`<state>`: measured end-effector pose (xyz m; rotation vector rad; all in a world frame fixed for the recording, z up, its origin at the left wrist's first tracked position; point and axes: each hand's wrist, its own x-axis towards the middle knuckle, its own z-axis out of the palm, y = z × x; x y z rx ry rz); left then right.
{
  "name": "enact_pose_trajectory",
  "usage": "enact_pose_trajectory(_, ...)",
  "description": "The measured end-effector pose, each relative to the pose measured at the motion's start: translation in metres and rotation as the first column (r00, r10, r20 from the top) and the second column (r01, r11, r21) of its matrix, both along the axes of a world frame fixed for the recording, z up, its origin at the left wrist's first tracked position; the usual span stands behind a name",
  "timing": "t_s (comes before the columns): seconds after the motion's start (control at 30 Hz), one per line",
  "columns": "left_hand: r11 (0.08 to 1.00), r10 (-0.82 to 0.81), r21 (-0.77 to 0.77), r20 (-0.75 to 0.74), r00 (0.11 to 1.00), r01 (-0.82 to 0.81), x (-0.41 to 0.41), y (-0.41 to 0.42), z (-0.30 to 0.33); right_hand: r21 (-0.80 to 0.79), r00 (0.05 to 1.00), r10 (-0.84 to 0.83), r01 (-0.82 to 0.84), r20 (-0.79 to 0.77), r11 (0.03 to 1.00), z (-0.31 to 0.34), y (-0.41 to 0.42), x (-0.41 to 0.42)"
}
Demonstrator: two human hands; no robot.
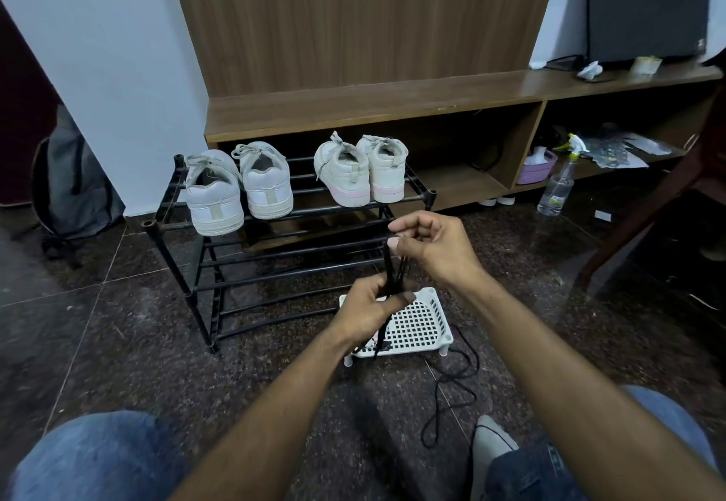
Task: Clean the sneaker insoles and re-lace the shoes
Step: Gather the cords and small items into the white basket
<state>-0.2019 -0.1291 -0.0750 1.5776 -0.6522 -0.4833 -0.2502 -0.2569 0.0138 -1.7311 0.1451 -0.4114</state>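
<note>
Laces (394, 270), black, run taut at frame centre between both hands. Right hand (428, 243), upper, pinches the top ends between thumb and curled fingers; left hand (371, 310), lower, is closed around the strands, its grip tight on them. Below the left hand the strands hang over a white perforated tray (422, 323) on the floor. A second black lace (451, 394) lies loose on the dark stone floor (129, 343), lower right of centre. Two pairs of white sneakers stand heel-out on the top tier of a black rack (204, 265): a plain pair (239, 190) at left centre and a pink-soled pair (363, 170) to its right. A spray bottle (560, 182) stands at right, before a wooden shelf unit (393, 103). Knees in jeans (102, 457) fill the lower corners.
</note>
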Motion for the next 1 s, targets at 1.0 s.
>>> enact_pose_trajectory(1.0,0.756,0.098,-0.387,-0.730,0.676,-0.528,0.015,0.009,-0.004,0.326,0.852,-0.340,0.478,-0.399,0.815,-0.147,0.043,-0.018)
